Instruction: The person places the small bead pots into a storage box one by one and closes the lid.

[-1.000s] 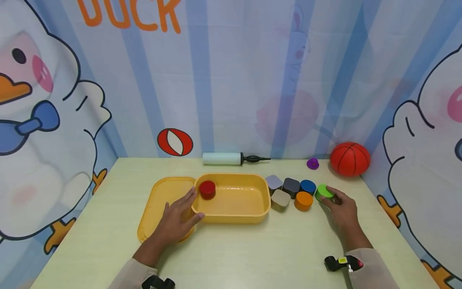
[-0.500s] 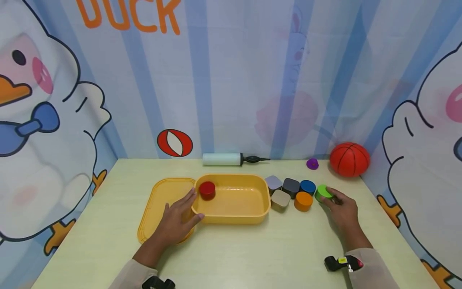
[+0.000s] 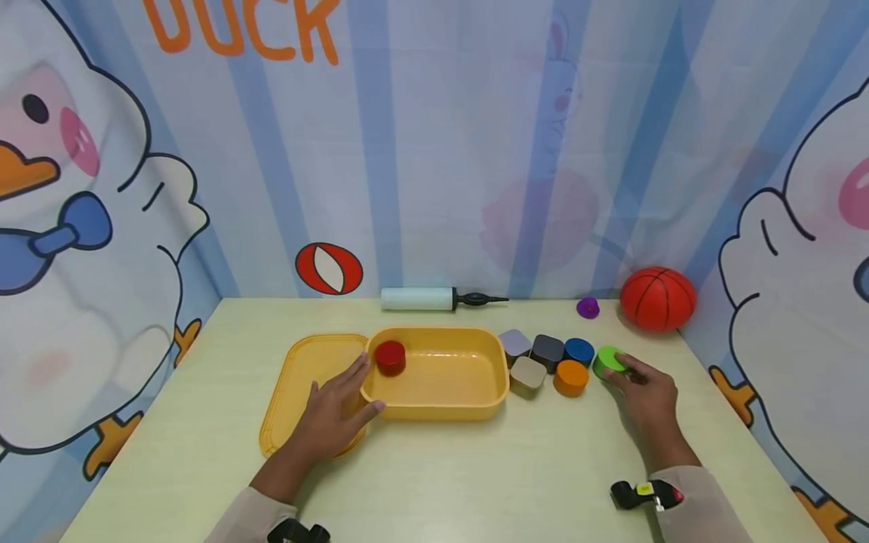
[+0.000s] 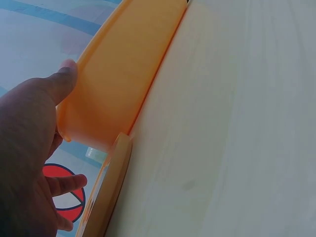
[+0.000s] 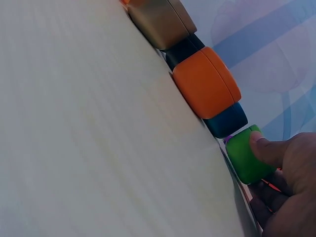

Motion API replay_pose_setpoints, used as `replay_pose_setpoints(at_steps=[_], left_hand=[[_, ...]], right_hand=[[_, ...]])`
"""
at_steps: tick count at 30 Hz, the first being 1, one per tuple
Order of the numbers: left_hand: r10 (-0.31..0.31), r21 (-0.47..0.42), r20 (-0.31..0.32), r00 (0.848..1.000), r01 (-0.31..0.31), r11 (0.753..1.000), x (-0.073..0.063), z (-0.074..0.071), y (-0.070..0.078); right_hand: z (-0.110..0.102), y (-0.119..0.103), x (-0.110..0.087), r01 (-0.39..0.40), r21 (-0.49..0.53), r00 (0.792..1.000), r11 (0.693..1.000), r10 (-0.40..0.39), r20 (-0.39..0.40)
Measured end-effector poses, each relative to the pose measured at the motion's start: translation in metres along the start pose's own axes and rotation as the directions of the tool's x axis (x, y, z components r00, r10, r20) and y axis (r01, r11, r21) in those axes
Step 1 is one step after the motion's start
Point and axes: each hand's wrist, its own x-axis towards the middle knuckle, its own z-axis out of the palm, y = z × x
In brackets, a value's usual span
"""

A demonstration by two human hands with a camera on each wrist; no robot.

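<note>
Showing only in head view: red block [image 3: 390, 358] inside box [image 3: 434, 412]

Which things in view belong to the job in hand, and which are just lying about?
Likely in the job:
yellow tub, touched by the left hand
red block, inside it
green block, pinched by the right hand
orange block, blue block, beige block, dark grey block, lavender block
yellow lid, probably

Likely just lying about:
pump
ball
small purple thing

The yellow box [image 3: 448, 385] looks glossy plastic, the green container [image 5: 244, 158] smooth plastic.
</note>
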Motion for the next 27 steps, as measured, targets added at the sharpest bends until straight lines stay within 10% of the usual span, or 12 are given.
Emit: replay_pose_setpoints(at_steps=[9,18,27], left_hand=[[0.000,-0.009,0.004,1.000,0.000,1.000,0.000,0.001,-0.001],[-0.002,-0.008,0.003,1.000,0.002,1.000,0.000,0.003,-0.003],[-0.004,0.003,0.002,1.000,0.004,1.000,0.000,0.002,-0.003]], right_hand=[[0.003,-0.002,-0.006,0.156,0.005,0.977,0.988,-0.154,-0.150],[0.009,-0.009,-0.014,0.416,-0.092,0.845,0.905,-0.422,-0.327],[0.022,-0.033,-0.023,0.591,-0.042,0.761,0.806,-0.574,-0.303]])
